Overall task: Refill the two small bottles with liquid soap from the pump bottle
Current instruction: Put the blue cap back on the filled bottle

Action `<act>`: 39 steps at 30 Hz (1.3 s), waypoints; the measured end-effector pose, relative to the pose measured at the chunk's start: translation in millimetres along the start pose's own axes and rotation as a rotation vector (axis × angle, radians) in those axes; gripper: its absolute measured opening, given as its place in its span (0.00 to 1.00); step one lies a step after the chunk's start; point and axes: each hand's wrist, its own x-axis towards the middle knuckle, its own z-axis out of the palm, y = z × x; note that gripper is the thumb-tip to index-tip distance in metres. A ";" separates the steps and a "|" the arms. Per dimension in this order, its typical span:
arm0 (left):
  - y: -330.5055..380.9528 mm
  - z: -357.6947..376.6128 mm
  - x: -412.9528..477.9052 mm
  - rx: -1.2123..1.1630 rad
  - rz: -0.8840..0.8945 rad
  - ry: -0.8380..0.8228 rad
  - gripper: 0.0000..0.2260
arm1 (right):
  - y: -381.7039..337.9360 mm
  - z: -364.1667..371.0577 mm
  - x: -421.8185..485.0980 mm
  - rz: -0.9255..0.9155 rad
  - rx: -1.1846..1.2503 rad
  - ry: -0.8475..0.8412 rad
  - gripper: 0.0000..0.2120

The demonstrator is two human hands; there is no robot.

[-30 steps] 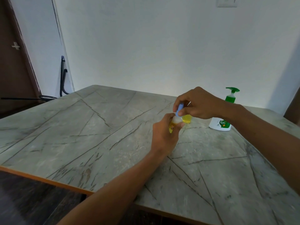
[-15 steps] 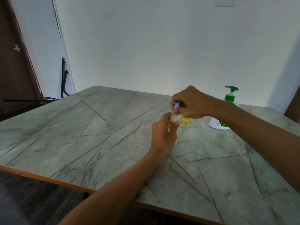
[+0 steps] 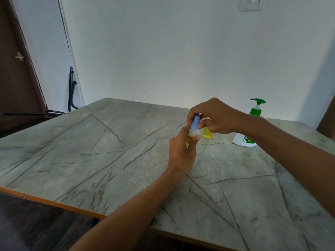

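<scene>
Above the table (image 3: 108, 151), blue cap (image 3: 195, 122) now clearer, right hand (image 3: 215, 116) higher

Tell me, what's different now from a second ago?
Not much. The right hand has lifted slightly, so more of the blue cap shows between its fingers, and the yellow bottle behind stands clearer. The left hand still grips the small bottle. The pump bottle stays put on the table.
</scene>
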 end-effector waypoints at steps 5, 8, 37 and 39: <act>-0.5 0.8 0.5 -0.022 0.040 0.001 0.14 | 2.8 0.6 0.1 -0.003 0.009 -0.004 0.25; 1.0 0.3 0.7 -0.037 0.067 0.011 0.16 | 3.3 -0.7 0.5 0.008 0.054 -0.024 0.26; -2.3 0.4 0.8 -0.090 0.020 0.036 0.14 | -3.4 -0.1 9.2 0.051 -0.057 -0.001 0.17; -1.3 1.7 -0.1 -0.065 0.023 0.030 0.14 | -2.8 0.7 9.8 0.095 -0.128 -0.005 0.22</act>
